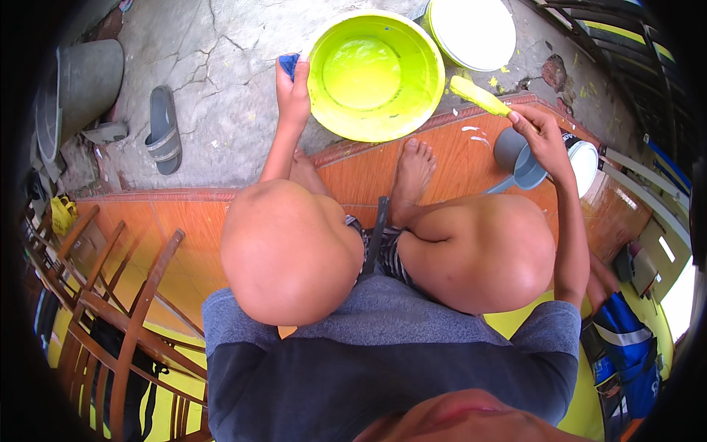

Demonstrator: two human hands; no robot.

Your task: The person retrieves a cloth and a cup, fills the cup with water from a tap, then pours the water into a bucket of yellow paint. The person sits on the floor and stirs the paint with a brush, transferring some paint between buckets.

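Note:
A wide basin (426, 96), coated inside with bright yellow-green paint, stands on the concrete at the top middle. At its left rim my left hand (294, 96) is closed on a bit of blue cloth (288, 66); whether the fingers also grip the rim I cannot tell. To the right of the basin, my right hand (541, 136) is wrapped round the handle of a brush (479, 96) thick with yellow paint. The brush's painted end points toward the basin, apart from it.
A white-lidded bucket (475, 33) stands behind the basin. A grey-blue dipper (529, 173) and a white-topped can (583, 168) sit below my right hand. At left are a grey slipper (164, 129), a grey tub (88, 88) and a wooden chair frame (136, 324).

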